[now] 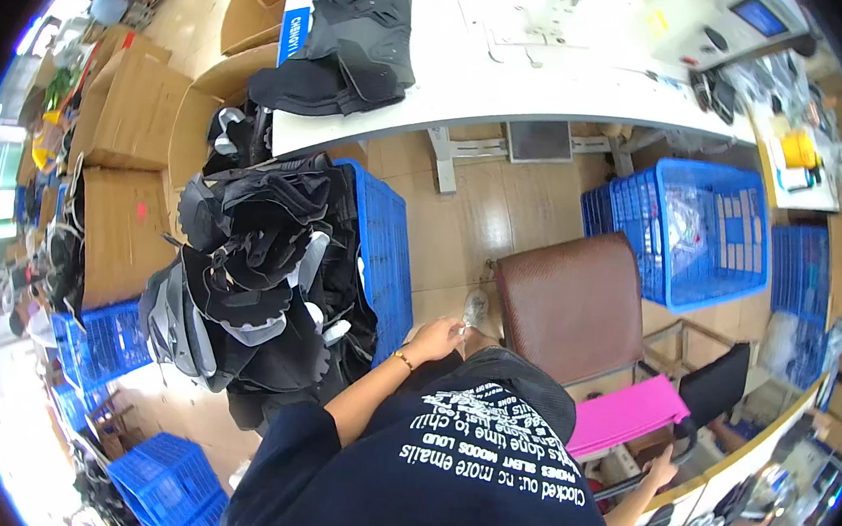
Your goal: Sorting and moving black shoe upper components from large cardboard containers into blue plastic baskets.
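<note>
My left hand [438,340] hangs in front of my thigh, its fingers drawn together. A small pale spot shows at the fingertips, too small to name. Out to my right side, my right hand [661,469] is closed at the dark frame of a chair with a pink seat [632,414] and a black backrest [714,384]; part of its grip is hidden. Ahead of me stands a stool with a brown padded seat [570,306]. Left of my left hand, a blue crate [382,250] is beside a high heap of black and grey fabric pieces [242,279].
A white worktable [434,101] curves across the front, with dark fabric pieces [359,46] at its left end and a machine with a small screen [721,30] at its right. Another blue crate [710,236] stands under it. Cardboard boxes [127,230] line the left.
</note>
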The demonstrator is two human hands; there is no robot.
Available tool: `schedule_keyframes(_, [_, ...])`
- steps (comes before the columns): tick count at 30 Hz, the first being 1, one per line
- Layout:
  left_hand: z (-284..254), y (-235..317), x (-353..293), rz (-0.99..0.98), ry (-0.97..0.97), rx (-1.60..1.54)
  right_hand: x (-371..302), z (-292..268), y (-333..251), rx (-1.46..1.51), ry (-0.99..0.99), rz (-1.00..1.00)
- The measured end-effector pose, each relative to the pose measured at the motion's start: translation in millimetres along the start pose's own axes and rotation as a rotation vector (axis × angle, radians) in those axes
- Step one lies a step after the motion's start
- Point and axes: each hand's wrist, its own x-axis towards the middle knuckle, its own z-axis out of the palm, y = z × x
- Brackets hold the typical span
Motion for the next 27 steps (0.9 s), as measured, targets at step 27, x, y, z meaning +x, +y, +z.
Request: schedule_keyframes(27, [-309.2, 108.9, 295.8, 0.305, -0.328, 0.251, -127.9, 58.5, -213.6, -0.291, 0.247, 0.300])
